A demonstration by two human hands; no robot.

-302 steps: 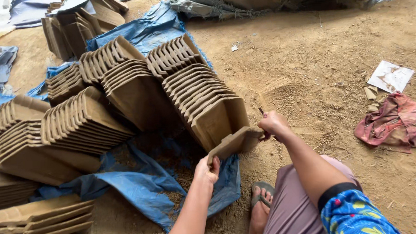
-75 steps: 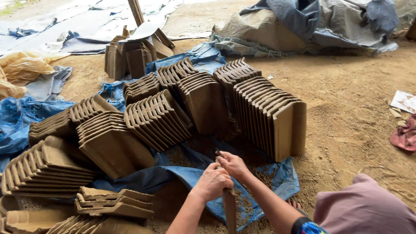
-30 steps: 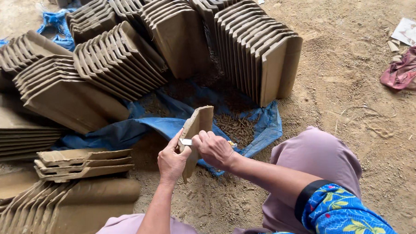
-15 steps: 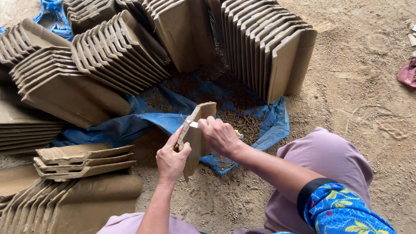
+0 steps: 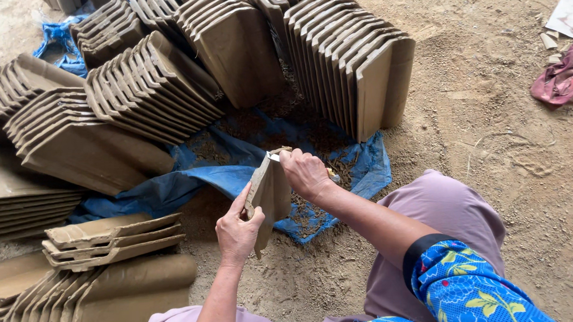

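Left hand (image 5: 237, 229) clamps the clay tile (image 5: 270, 192) upright, right hand (image 5: 306, 173) grips a small knife (image 5: 274, 157) at its top edge; trimming likely wants a steady tile and shallow strokes.

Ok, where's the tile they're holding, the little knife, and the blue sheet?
clay tile (image 5: 271, 190), head view, on its flat brown face.
knife (image 5: 273, 157), head view, on the bright blade.
blue sheet (image 5: 204, 176), head view, on a bare fold left of the tile.
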